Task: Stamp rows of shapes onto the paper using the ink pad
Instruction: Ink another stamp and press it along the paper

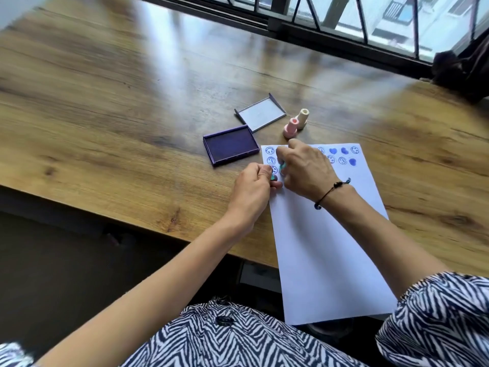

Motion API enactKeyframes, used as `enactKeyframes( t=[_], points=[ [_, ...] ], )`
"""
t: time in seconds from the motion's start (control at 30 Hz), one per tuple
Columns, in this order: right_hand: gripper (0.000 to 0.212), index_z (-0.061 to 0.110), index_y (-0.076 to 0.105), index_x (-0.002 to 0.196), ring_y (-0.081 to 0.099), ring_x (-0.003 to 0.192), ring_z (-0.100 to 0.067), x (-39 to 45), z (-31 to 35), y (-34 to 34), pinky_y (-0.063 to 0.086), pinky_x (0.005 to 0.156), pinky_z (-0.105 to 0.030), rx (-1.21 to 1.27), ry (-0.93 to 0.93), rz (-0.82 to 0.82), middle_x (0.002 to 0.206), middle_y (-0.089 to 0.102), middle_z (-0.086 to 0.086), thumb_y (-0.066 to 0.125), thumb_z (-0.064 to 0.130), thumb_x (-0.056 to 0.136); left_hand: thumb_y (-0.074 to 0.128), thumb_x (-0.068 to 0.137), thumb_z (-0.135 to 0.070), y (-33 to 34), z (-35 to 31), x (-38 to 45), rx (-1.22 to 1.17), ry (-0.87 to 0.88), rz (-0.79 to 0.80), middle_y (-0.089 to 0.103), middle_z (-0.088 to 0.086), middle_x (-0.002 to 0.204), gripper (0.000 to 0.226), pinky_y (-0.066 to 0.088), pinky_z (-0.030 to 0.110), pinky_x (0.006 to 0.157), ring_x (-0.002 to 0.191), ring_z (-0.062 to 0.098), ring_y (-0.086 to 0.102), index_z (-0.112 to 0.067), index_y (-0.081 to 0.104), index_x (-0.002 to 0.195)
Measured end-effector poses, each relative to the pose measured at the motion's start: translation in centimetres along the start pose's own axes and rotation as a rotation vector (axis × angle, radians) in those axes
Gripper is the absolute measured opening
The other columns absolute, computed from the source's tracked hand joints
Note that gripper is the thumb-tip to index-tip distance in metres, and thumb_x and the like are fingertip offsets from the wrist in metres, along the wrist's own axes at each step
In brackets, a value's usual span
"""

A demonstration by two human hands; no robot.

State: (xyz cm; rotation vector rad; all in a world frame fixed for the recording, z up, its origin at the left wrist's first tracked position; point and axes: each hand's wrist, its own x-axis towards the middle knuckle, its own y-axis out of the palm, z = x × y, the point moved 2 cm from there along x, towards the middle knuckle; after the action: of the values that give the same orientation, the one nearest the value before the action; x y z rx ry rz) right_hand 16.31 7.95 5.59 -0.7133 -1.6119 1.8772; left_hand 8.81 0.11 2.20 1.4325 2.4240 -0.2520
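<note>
A white sheet of paper (325, 250) lies on the wooden table (119, 107), its near end hanging over the table's edge. Blue stamped smiley faces and hearts (344, 154) run across its far end. My left hand (252, 192) is closed on a small teal stamp (272, 177) at the paper's left edge. My right hand (304, 168) pinches another teal stamp (282, 166) just beside it, over the stamped rows. The open purple ink pad (230, 144) sits left of the paper's far corner.
The ink pad's lid (260, 113) lies upturned behind the pad. A pink stamp (290, 128) and a cream stamp (302, 118) stand upright beyond the paper. A dark bag (460, 70) rests at the far right by the window rail.
</note>
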Motion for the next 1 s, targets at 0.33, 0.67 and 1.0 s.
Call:
enactKeyframes(
  t=[0.33,0.67,1.0],
  points=[
    [0.035,0.007,0.054,0.086,0.058,0.081,-0.04,-0.1,0.2,-0.1,0.039,0.062,-0.038,0.012,0.034,0.014,0.095,0.053,-0.02,0.067,0.035,0.069,0.041,0.091,-0.025,0.2,-0.2,-0.4,0.101,0.044,-0.025,0.068,0.019,0.099,0.025,0.047,0.054,0.091,0.097,0.036,0.062,-0.007,0.058,0.088],
    [0.009,0.007,0.068,0.077,0.06,0.068,-0.022,-1.3,-3.1,-2.4,0.041,0.062,-0.025,0.511,0.292,-0.232,0.069,0.065,-0.002,0.065,0.003,0.07,0.041,0.091,-0.025,0.5,-0.4,-0.8,0.142,0.055,-0.03,0.068,0.006,0.082,0.02,0.048,0.051,0.092,0.094,0.027,0.065,-0.018,0.054,0.078],
    [0.021,0.015,0.061,0.068,0.048,0.036,-0.004,-4.0,-2.5,-2.9,0.038,0.04,-0.017,1.218,0.361,-0.139,0.058,0.058,-0.007,0.064,-0.004,0.075,0.049,0.09,-0.016,0.6,-1.8,-1.4,-0.076,0.094,0.138,0.06,0.004,0.076,0.013,0.051,0.025,0.07,0.071,0.016,0.061,-0.014,0.056,0.08]
  ],
)
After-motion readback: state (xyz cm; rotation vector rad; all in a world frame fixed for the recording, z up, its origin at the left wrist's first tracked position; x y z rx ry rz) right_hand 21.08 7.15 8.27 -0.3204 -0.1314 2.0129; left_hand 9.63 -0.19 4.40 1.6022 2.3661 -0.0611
